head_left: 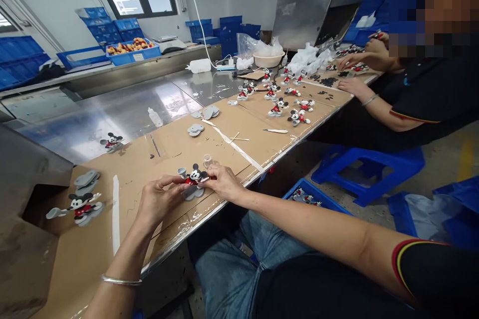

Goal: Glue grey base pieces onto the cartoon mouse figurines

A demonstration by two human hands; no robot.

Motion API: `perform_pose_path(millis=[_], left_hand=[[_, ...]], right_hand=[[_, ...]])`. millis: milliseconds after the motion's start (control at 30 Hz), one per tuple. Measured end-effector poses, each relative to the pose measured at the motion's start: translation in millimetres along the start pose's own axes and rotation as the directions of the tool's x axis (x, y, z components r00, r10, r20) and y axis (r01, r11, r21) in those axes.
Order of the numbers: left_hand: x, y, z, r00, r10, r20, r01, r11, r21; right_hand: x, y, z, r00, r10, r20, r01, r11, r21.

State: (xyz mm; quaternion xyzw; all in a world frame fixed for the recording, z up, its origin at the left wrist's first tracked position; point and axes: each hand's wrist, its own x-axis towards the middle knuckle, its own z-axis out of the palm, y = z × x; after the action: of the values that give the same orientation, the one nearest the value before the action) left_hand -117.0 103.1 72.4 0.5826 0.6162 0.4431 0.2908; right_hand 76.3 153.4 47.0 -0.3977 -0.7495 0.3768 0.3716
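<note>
Left hand: your left hand (160, 203) is curled closed, its fingers (175, 182) pinching the figure from the left side, near a small grey moulded cup-shaped piece (182, 172).

Right hand: your right hand (224, 183) is closed too, its fingertips (209, 171) pressed against the figure's red body.

Figure: a black-and-red moulded Mickey Mouse figure (195, 176) sits between your hands, just in from the front edge of the cardboard-covered worktop (142, 174), over a flat grey oval piece (194, 193). You cannot tell from this view whether it touches the cardboard.

Handling: your two-sided pinch, with fingertips close to the parts and wrists near the front edge, suits small pieces like these.

Containers: a blue plastic crate (299, 188) beneath the front edge holds more figures; a blue plastic crate (129, 57) at the far wall holds yellow and red items; a white round bowl (267, 61) at the far end holds clear plastic bags.

Nearby: a small clear bottle (207, 160) stands just beyond your right hand; a white-handled craft knife (276, 130) lies further along the worktop.

Co-worker: another person's hands (354, 87) work among figures at the right end.
</note>
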Motion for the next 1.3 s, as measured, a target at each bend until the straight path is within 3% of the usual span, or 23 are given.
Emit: perform_pose_path(millis=[400, 600, 767, 1300], left_hand=[[-4.5, -1.0, -3.6, 0.998, -0.009, 0.065, 0.01, 1.0, -0.014], [-2.9, -2.2, -20.1, 0.989, 0.033, 0.145, -0.053, 0.989, 0.138], [-1.0, -10.9, -19.3, 0.979, 0.061, 0.194, -0.1, 0.975, 0.199], [1.6, -17.0, -12.6, 0.976, 0.133, 0.174, -0.161, 0.975, 0.156]], right_hand=[[0.1, -7.0, -6.1, 0.992, -0.081, 0.099, 0.089, 0.992, -0.084], [1.6, -3.1, -5.3, 0.989, -0.104, 0.106, 0.114, 0.989, -0.096], [-0.5, -4.8, -5.5, 0.991, -0.096, 0.093, 0.105, 0.99, -0.098], [-1.1, -3.1, -7.0, 0.99, -0.097, 0.101, 0.106, 0.99, -0.089]])
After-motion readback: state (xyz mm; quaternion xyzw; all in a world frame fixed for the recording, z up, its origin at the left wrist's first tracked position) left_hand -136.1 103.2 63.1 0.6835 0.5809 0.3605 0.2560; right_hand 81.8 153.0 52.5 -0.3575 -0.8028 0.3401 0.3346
